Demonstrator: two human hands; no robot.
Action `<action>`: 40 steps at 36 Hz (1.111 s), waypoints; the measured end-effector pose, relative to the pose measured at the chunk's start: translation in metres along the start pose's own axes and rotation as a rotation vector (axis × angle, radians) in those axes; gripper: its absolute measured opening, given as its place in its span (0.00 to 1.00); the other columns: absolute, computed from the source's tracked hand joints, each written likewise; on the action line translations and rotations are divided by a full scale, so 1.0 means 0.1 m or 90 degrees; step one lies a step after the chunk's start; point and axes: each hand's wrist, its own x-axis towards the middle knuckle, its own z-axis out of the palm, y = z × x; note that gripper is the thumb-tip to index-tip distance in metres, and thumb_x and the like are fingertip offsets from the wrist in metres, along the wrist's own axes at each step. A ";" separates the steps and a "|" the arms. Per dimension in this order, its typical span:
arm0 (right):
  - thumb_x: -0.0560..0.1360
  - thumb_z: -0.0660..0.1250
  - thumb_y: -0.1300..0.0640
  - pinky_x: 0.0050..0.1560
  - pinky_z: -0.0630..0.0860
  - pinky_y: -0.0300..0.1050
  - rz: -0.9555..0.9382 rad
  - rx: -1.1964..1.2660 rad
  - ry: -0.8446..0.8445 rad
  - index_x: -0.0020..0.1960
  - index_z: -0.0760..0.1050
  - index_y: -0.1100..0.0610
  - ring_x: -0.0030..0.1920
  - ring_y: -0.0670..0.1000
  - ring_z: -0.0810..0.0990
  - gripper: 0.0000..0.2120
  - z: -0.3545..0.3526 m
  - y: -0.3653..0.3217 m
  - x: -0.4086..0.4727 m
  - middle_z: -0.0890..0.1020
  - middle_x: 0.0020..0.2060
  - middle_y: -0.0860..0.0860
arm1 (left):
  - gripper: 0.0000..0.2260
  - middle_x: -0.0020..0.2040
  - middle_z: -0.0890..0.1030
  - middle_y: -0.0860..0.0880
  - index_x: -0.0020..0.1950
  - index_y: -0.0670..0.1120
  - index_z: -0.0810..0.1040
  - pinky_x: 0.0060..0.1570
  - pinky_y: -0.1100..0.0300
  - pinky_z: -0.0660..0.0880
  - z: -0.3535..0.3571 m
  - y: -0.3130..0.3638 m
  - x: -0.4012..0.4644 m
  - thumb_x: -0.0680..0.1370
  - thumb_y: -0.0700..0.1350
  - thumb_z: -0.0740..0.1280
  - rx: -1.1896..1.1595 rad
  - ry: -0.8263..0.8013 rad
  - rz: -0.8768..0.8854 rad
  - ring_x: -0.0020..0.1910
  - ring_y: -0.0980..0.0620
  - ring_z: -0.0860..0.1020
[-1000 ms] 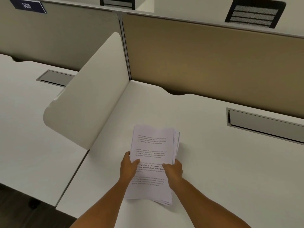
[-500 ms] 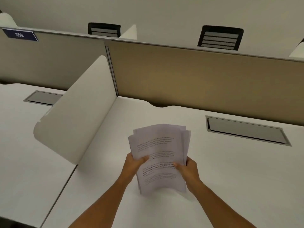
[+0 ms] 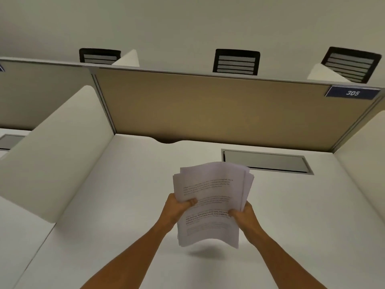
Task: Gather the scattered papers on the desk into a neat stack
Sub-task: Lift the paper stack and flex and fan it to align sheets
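Note:
A bundle of white printed papers (image 3: 210,190) is held up above the white desk (image 3: 125,205), tilted toward me, its top edges fanned and uneven. My left hand (image 3: 177,207) grips the bundle's left edge with the thumb on the front sheet. My right hand (image 3: 243,215) grips the right edge the same way. The bottom edge of the sheets curls slightly and casts a shadow on the desk below.
A white curved divider (image 3: 54,155) stands on the left, another white divider (image 3: 366,163) on the right. A tan back panel (image 3: 208,109) closes the desk, with a grey cable flap (image 3: 264,161) just behind the papers. A blue "305" sign (image 3: 352,93) and chair backs show beyond.
The papers lay flat on the desk under both hands, then were lifted off it and tilted upright. The view has swung up and to the right.

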 end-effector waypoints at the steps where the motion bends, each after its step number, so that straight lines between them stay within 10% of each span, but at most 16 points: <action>1: 0.73 0.66 0.69 0.47 0.82 0.51 0.004 -0.004 0.001 0.58 0.75 0.52 0.52 0.58 0.81 0.18 -0.07 0.03 -0.01 0.82 0.50 0.55 | 0.21 0.51 0.86 0.47 0.57 0.48 0.82 0.48 0.46 0.82 0.08 -0.01 -0.02 0.65 0.50 0.78 -0.002 0.002 0.000 0.48 0.46 0.85; 13: 0.74 0.67 0.69 0.54 0.82 0.59 0.012 -0.033 -0.019 0.57 0.79 0.53 0.52 0.58 0.82 0.17 -0.70 0.21 -0.02 0.83 0.50 0.56 | 0.16 0.48 0.86 0.48 0.56 0.48 0.82 0.45 0.50 0.83 0.80 -0.10 -0.15 0.69 0.48 0.76 -0.048 0.110 0.018 0.46 0.48 0.85; 28: 0.73 0.74 0.58 0.38 0.83 0.46 -0.107 0.104 0.018 0.48 0.82 0.52 0.39 0.51 0.86 0.05 -0.86 -0.07 -0.14 0.86 0.40 0.52 | 0.08 0.41 0.87 0.47 0.47 0.48 0.84 0.39 0.51 0.83 1.07 0.06 -0.09 0.70 0.47 0.77 -0.015 0.174 0.050 0.40 0.47 0.85; 40: 0.67 0.78 0.55 0.42 0.83 0.44 -0.081 0.131 -0.017 0.53 0.83 0.48 0.47 0.51 0.86 0.14 -0.87 0.04 -0.18 0.88 0.45 0.50 | 0.20 0.48 0.86 0.49 0.55 0.48 0.82 0.45 0.55 0.83 1.01 -0.10 -0.04 0.66 0.52 0.78 0.069 0.117 0.063 0.48 0.50 0.84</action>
